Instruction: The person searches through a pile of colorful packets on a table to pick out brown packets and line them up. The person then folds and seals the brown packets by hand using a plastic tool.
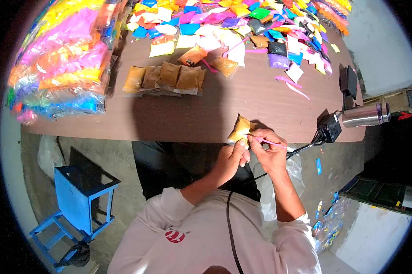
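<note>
Near the table's front edge, my left hand [233, 160] pinches the lower end of a yellow-brown packet [242, 128]. My right hand [270, 148] is closed on a thin pink strip [272, 143], whose tip touches the packet. A row of several brown packets [170, 75] lies further back on the left. Beside that row are an orange packet [192, 55] and a tan packet [224, 66]. More pink strips [296, 90] lie on the table at the right.
Many colourful packets [206, 18] cover the back of the brown table [178, 123]. Bagged packets [66, 59] are stacked at the left. A black adapter [329, 127] with cables and a metal flask [365, 115] are at the right. A blue stool [76, 201] stands lower left.
</note>
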{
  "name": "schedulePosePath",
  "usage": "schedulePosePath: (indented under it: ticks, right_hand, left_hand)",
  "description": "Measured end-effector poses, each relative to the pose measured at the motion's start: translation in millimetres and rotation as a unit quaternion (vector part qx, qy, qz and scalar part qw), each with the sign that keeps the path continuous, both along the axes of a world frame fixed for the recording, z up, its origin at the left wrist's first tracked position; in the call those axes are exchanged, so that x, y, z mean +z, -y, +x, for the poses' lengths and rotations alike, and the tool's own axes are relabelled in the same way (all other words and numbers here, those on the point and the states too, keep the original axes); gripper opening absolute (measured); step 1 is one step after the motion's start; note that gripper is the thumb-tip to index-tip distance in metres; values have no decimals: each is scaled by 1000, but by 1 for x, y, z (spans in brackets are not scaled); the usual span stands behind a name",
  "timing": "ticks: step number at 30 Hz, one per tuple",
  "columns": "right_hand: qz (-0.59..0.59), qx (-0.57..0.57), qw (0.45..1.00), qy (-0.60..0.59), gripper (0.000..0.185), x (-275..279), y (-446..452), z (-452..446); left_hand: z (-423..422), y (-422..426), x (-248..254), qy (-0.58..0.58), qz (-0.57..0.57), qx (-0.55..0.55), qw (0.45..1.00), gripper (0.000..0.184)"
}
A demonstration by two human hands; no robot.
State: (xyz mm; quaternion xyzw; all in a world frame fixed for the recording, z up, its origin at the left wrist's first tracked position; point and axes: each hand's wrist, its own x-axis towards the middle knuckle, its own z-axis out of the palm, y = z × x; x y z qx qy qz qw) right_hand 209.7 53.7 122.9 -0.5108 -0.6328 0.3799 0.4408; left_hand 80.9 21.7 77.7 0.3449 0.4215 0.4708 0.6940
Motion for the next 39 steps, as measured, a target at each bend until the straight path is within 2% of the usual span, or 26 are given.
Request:
schedulePosePath:
  ticks: [2, 5, 8, 11, 15, 17, 19, 21, 23, 25, 26, 33, 37, 39]
  right_hand:
    - [71, 12, 995, 69, 9, 1, -5, -4]
    - [110, 2, 987, 117, 9, 4, -11, -5]
    - [109, -7, 982, 154, 11, 3, -14, -3]
    - [83, -38, 988, 122, 13, -3, -15, -3]
    - [56, -76, 986, 136, 12, 2, -22, -5]
    - [43, -115, 973, 195, 11, -1, -29, 2]
    - [16, -132, 975, 175, 10, 1, -33, 7]
    - [16, -76, 994, 77, 9, 10, -32, 7]
    - [9, -62, 995, 77, 8, 17, -25, 0]
    - [97, 39, 985, 134, 9, 17, -22, -10]
    - [77, 49, 982, 168, 10, 19, -22, -15]
    - [-42, -22, 983, 176, 11, 16, -30, -19]
    - [-68, -40, 992, 103, 13, 4, -40, -17]
    - [-77, -51, 990, 105, 12, 4, -45, -15]
  left_hand:
    - [0, 0, -1, 3, 14, 6, 1000, 52]
    - [1, 0, -7, 2, 17, 5, 1000, 52]
    - [0, -1, -2, -6, -3, 11, 1000, 53]
    - [1, -1, -12, -7, -1, 10, 1000, 52]
    - [1, -2, -6, 16, 9, 16, 1000, 52]
    - [0, -3, -1, -15, 3, -3, 1000, 53]
    - [-1, -2, 2, -19, -4, -2, 1000, 52]
    - [-2, -3, 2, -23, -14, 3, 1000, 52]
    - [-3, -2, 0, -15, -10, -4, 1000, 52]
    - [-1, -1, -7, -6, 3, 3, 1000, 52]
    - [1, -1, -9, 3, 16, 8, 1000, 52]
    - [-3, -4, 6, -8, -15, 6, 1000, 51]
    - [-3, -4, 1, -60, 9, 0, 998, 52]
    - [-2, -4, 2, -67, 7, -9, 998, 53]
